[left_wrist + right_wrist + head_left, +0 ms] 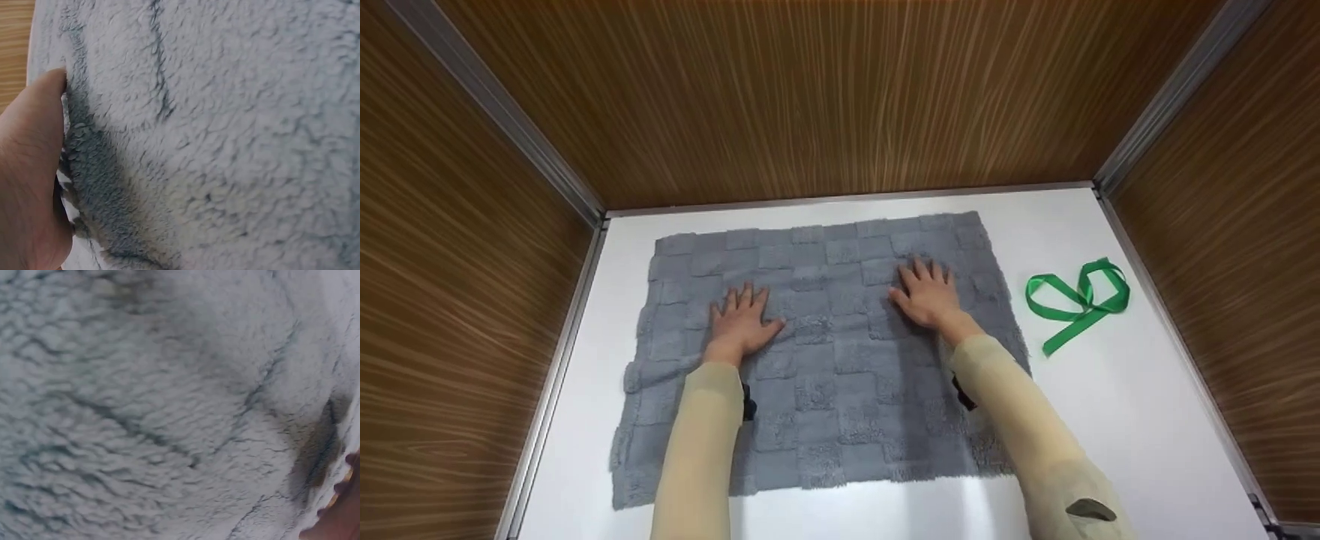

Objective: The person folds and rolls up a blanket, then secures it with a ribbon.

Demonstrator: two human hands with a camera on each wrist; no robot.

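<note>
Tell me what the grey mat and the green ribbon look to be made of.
Mat: soft tufted pile, likely cotton or microfibre; the wrist views show fuzzy, matte loops in a checkered relief. Ribbon: smooth satin-like fabric, probably polyester, with a slight sheen and crisp flat loops.

Nothing readable anywhere here, honestly. No labels, brands, numbers or signs on the grey checkered fluffy towel (825, 360), the looped green satin ribbon (1078, 300), the white tabletop (1110, 405) or the brown wood-grain walls (825, 90).

Recording booth: white tabletop (1110, 420) between wood-grain walls (825, 90)
</note>
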